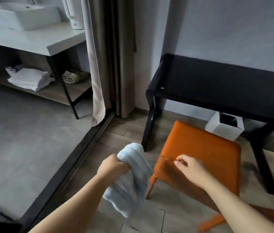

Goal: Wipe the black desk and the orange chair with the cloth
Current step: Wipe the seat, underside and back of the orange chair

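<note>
At the far left, one stack of folded white towels [30,79] lies on a low shelf. Lower centre, the left hand [114,167] has its fingers clamped round the upper end of the one pale blue cloth [133,180], which hangs bunched below and right of the fist, above the floor, just left of the chair. The right hand [190,169] lies over the near left edge of the one orange chair [200,143], fingers curled with tips at the seat seam; whether they pinch it I cannot tell. Behind the chair one black bench [217,76] stands against the wall, one white bin [223,126] under it
</note>
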Motion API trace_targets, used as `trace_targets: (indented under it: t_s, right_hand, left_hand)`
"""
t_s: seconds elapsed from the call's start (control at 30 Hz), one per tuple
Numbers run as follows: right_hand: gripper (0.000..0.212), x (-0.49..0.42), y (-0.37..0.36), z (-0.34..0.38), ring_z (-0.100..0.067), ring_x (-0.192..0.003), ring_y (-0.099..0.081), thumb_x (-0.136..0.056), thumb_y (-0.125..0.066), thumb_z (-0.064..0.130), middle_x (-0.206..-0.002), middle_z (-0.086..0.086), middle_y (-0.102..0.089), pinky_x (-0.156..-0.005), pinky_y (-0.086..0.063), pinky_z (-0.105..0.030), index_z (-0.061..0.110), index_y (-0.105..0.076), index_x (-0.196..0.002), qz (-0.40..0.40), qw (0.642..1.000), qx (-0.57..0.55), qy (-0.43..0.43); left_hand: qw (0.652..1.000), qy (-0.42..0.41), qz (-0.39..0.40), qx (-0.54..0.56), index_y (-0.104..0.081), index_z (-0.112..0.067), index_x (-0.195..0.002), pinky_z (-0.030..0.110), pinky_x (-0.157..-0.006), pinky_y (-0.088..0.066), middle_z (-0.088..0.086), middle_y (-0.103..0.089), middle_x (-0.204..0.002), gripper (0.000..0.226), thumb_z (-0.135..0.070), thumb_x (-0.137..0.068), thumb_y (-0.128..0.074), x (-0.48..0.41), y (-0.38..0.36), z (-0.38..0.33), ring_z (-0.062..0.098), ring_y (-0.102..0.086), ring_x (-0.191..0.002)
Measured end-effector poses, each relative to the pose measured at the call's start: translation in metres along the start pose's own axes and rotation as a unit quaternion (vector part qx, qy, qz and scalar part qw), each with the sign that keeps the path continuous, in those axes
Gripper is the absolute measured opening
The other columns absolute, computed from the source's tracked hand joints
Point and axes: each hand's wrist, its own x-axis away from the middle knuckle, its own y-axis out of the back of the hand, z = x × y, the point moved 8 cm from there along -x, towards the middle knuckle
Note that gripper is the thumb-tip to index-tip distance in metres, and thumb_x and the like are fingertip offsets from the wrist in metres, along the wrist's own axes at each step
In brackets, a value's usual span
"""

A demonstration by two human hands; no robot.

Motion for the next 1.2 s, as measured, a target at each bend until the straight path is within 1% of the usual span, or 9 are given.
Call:
trace_targets:
  t_s: [0.13,0.27,0.33,0.6,0.77,0.87,1.0,1.1,1.2]
  right_hand:
    - [0.035,0.026,-0.007,-0.044,-0.019,-0.115,-0.055,-0.094,-0.049,0.041,-0.124,0.003,-0.061,-0.092,-0.043,-0.027,0.026,-0.057,-0.125,0.038,0.999,-0.022,-0.033]
    - [0.032,0.018,0.005,-0.060,-0.017,-0.081,-0.058,-0.095,-0.048,0.041,-0.076,0.004,-0.063,-0.072,-0.041,-0.032,0.023,-0.061,-0.072,0.019,0.995,-0.089,-0.045]
    - [0.040,0.011,0.008,-0.063,-0.015,-0.068,-0.049,-0.095,-0.048,0.039,-0.063,0.004,-0.053,-0.062,-0.034,-0.031,0.014,-0.057,-0.065,0.033,0.991,-0.122,-0.045]
    - [0.018,-0.018,0.003,-0.079,-0.012,-0.071,-0.057,-0.092,-0.050,0.036,-0.085,0.002,-0.065,-0.065,-0.047,-0.026,0.026,-0.064,-0.092,0.105,0.978,-0.164,-0.072]
    - [0.016,-0.044,-0.011,-0.095,-0.009,-0.064,-0.052,-0.093,-0.050,0.038,-0.076,0.005,-0.054,-0.052,-0.040,-0.021,0.027,-0.058,-0.101,0.160,0.968,-0.156,-0.112]
    - [0.014,-0.071,-0.030,-0.091,-0.002,-0.062,-0.046,-0.091,-0.053,0.040,-0.071,0.013,-0.051,-0.055,-0.034,-0.018,0.028,-0.060,-0.095,0.174,0.965,-0.158,-0.113]
    - [0.012,-0.123,-0.044,-0.094,-0.005,-0.063,-0.050,-0.091,-0.055,0.032,-0.072,0.008,-0.055,-0.054,-0.037,-0.017,0.025,-0.058,-0.082,0.109,0.950,-0.217,-0.196]
    - [0.012,-0.145,-0.051,-0.108,-0.022,-0.084,-0.060,-0.091,-0.054,0.024,-0.086,-0.005,-0.061,-0.069,-0.040,-0.025,0.019,-0.054,-0.080,0.027,0.933,-0.225,-0.281]
    - [0.009,-0.166,-0.079,-0.114,-0.025,-0.104,-0.058,-0.093,-0.050,0.025,-0.106,-0.010,-0.063,-0.072,-0.035,-0.024,0.017,-0.056,-0.092,0.054,0.911,-0.224,-0.342]
  left_hand:
    - [0.975,0.042,0.059,0.208,-0.065,-0.004,-0.100,0.038,-0.081,-0.053,0.013,-0.068,-0.088,0.048,-0.029,-0.059,-0.064,-0.007,-0.062,-0.037,0.029,-0.065,-0.087]
    - [0.962,0.056,0.078,0.256,-0.058,-0.003,-0.108,0.039,-0.077,-0.055,0.016,-0.066,-0.098,0.065,-0.032,-0.051,-0.066,-0.005,-0.099,-0.073,0.030,-0.065,-0.088]
    - [0.962,0.064,0.046,0.260,-0.056,-0.003,-0.107,0.034,-0.066,-0.053,0.017,-0.066,-0.097,0.065,-0.031,-0.049,-0.066,-0.007,-0.100,-0.078,0.030,-0.065,-0.084]
    - [0.972,0.080,-0.015,0.218,-0.064,-0.004,-0.087,0.044,-0.081,-0.053,0.016,-0.067,-0.083,0.019,-0.020,-0.077,-0.068,-0.053,-0.102,-0.067,0.034,-0.065,-0.083]
    - [0.980,0.098,0.019,0.171,-0.061,-0.008,-0.079,0.028,-0.062,-0.047,0.008,-0.062,-0.070,0.015,-0.023,-0.079,-0.065,-0.096,-0.122,-0.079,0.023,-0.059,-0.066]
    - [0.977,0.108,0.059,0.172,-0.054,-0.011,-0.071,0.025,-0.056,-0.042,0.003,-0.055,-0.066,0.020,-0.020,-0.086,-0.062,-0.131,-0.135,-0.084,0.015,-0.052,-0.060]
    - [0.977,0.099,0.123,0.140,-0.062,-0.007,-0.088,0.029,-0.074,-0.046,0.005,-0.063,-0.079,0.016,-0.023,-0.086,-0.064,-0.184,-0.143,-0.094,0.016,-0.060,-0.074]
    - [0.979,0.099,0.143,0.108,-0.062,-0.004,-0.100,0.035,-0.080,-0.049,0.010,-0.065,-0.087,0.028,-0.024,-0.082,-0.069,-0.229,-0.139,-0.099,0.026,-0.063,-0.085]
    - [0.982,0.076,0.169,0.039,-0.064,-0.004,-0.101,0.039,-0.085,-0.052,0.014,-0.067,-0.095,0.026,-0.023,-0.082,-0.065,-0.283,-0.144,-0.111,0.030,-0.063,-0.092]
